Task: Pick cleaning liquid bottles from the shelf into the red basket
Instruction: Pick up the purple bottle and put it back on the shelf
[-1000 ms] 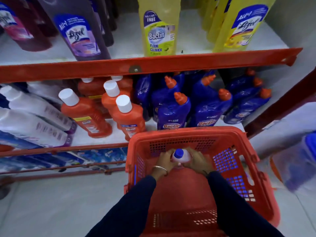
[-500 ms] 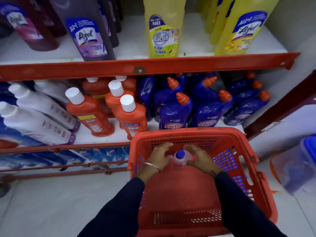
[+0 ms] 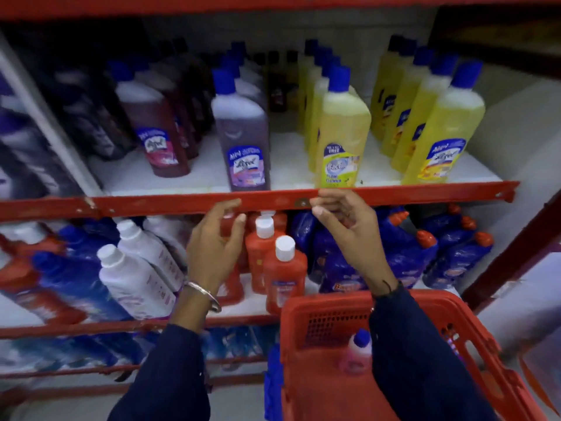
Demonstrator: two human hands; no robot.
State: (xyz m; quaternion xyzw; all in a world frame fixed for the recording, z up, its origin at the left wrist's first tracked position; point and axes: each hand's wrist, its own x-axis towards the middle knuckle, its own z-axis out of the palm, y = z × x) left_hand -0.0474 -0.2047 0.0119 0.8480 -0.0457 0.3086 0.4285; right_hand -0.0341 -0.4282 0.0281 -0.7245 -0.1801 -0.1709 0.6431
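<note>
Both hands are up at the shelf front, and both are empty. The left hand (image 3: pixel 214 247) hangs with fingers spread, its grip wide and holding nothing, fingertips level with the red metal rail (image 3: pixel 151 203) of the upper shelf. The right hand (image 3: pixel 349 229) sits just under that same rail, fingers loosely curled, grip half open, nothing in it. There is a clear gap between the two hands, and in that gap stand the orange bottles (image 3: pixel 283 268) with white screw caps, upright on the lower shelf.

Above the rail, the white shelf board carries tall flat-sided bottles with blue caps: a purple bottle (image 3: pixel 244 141) right at the lip, a yellow bottle (image 3: pixel 341 138) beside it at the edge, open white board between them. More yellow ones line up to the right, dark red ones to the left.

Down low, the red basket (image 3: pixel 473 338), plastic with perforated walls, sits at bottom right, its rim near the lower shelf. Inside, one pink bottle (image 3: pixel 358 350) with a blue cap stands against the right sleeve. Blue bottles with orange spouts (image 3: pixel 409 256) crowd the lower shelf behind the right hand; white bottles (image 3: pixel 133 275) lean at the left. The edges of the view are blurred.
</note>
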